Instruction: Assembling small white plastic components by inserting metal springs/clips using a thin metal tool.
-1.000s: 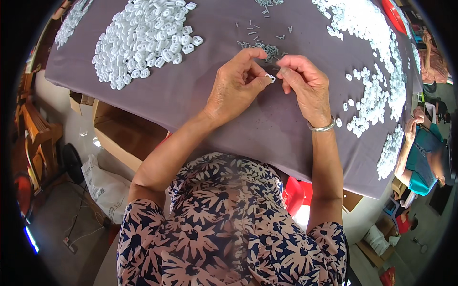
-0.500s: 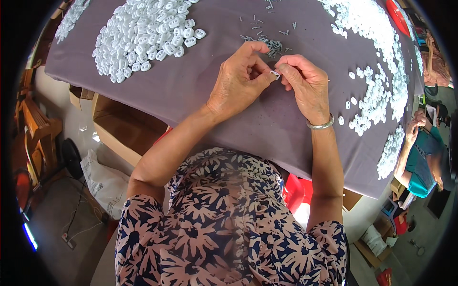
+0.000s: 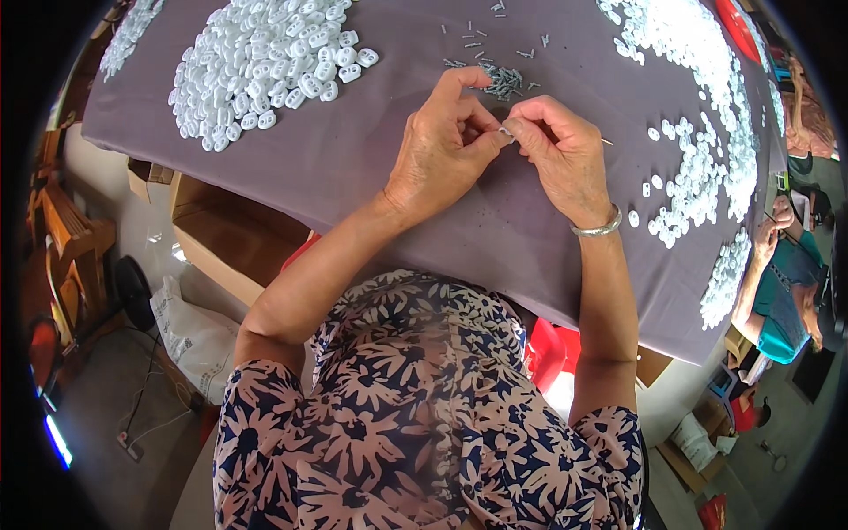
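Note:
Above the table's middle, my two hands meet at the fingertips around a small white plastic piece (image 3: pixel 506 132). My left hand (image 3: pixel 446 141) pinches it between thumb and forefinger. My right hand (image 3: pixel 561 150), with a bangle (image 3: pixel 598 224) on its wrist, is closed, its thumb and forefinger pressed against the same piece. A thin pointed stick (image 3: pixel 607 141) juts out past its right side; the rest is hidden in the hand. Just beyond the fingertips lies a small heap of thin grey pieces (image 3: pixel 505 81) resembling little springs, several scattered behind it.
White two-holed oval plastic pieces (image 3: pixel 265 66) form a big pile at the left. Smaller white pieces (image 3: pixel 693 190) spread along the right side of the purple-grey tablecloth (image 3: pixel 371 128). An open cardboard box (image 3: pixel 225 256) stands below the left edge. Another person (image 3: pixel 782 291) sits at far right.
My right hand has risen slightly and turned a little, so more of the stick shows. The white piece is now more covered by the fingertips. My left hand has barely moved.

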Available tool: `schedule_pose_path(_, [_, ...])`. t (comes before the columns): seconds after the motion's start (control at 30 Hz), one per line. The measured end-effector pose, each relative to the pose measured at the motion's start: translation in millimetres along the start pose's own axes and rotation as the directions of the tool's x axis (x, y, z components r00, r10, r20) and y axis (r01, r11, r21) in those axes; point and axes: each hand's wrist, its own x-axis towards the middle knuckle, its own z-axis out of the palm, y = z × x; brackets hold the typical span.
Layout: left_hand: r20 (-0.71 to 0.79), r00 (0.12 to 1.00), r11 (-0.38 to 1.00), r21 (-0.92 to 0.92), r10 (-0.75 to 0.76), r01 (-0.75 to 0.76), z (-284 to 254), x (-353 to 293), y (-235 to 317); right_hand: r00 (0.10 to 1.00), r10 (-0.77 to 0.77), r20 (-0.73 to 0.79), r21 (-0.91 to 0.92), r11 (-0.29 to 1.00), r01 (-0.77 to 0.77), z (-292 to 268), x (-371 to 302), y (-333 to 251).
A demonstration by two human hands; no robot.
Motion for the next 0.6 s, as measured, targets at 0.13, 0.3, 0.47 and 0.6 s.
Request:
schedule_pose_path(0.13, [0.008, 1.0, 1.0, -0.018, 0.016, -0.016, 3, 1, -7, 1.0, -0.025, 0.007, -0.11, 0.994, 0.025, -1, 4, 6])
schedule_pose_path(0.3, [0.0, 1.0, 0.997, 0.072, -0.008, 0.008, -2, -5, 3, 0.974, -0.213, 0.076, -0.261, 0.939, 0.226, 0, 12, 5])
schedule_pose_path(0.47, [0.045, 0.997, 0.991, 0.121, -0.063, 0.057, -3, -4, -1, 0.959, -0.269, 0.092, -0.267, 0.921, 0.284, -1, 10, 8])
schedule_pose_path(0.6, [0.041, 0.995, 0.996, 0.02, -0.091, 0.09, -3, -3, 6, 0.959, -0.282, 0.034, -0.265, 0.922, 0.281, 0, 7, 8])
